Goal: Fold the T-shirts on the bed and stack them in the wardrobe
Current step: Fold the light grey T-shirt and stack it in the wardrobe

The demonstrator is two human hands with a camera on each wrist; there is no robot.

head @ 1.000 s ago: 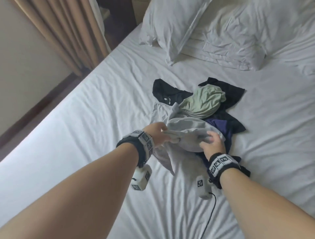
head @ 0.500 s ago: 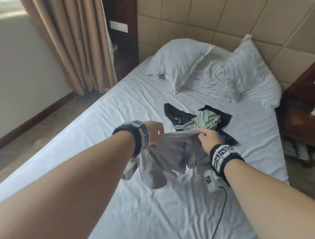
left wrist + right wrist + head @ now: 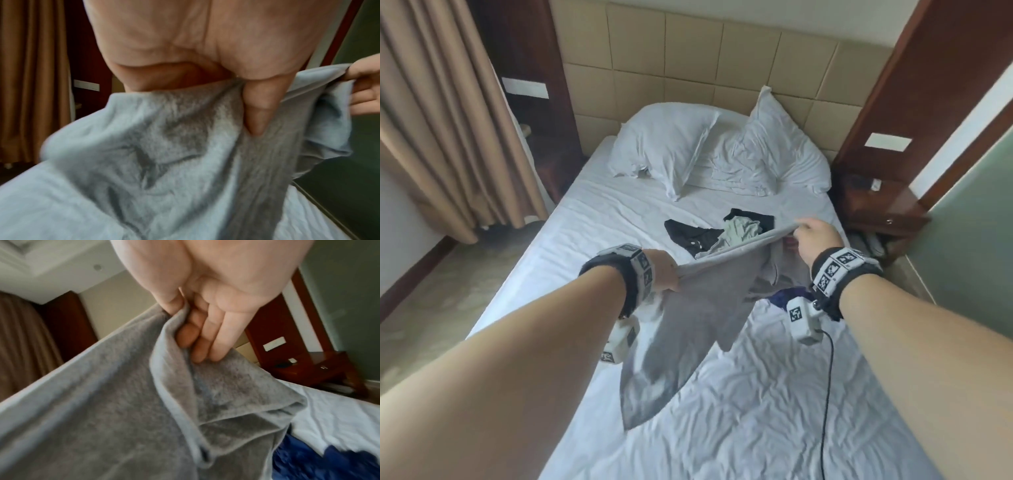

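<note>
A grey T-shirt point(image 3: 688, 318) hangs in the air above the white bed point(image 3: 774, 411), stretched between both hands. My left hand point(image 3: 664, 274) grips one end of its top edge, thumb pressed into the cloth point(image 3: 164, 146). My right hand point(image 3: 813, 236) pinches the other end of the grey shirt point(image 3: 123, 402), higher and farther away. Behind it on the sheet lie a black T-shirt point(image 3: 688, 234), a pale green T-shirt point(image 3: 739, 229) and a dark blue T-shirt point(image 3: 787, 296), also the blue T-shirt point(image 3: 320, 462) under my right hand.
Two white pillows point(image 3: 664, 150) lean on the padded headboard. A wooden nightstand point(image 3: 876, 205) stands right of the bed, brown curtains point(image 3: 448, 120) hang on the left. The near part of the sheet lies bare and creased. A black cable point(image 3: 828, 377) hangs from my right wrist.
Both hands have lifted the grey T-shirt off the pile and pulled apart, the right hand rising and going rightward, so the shirt now hangs spread. My head has tilted up.
</note>
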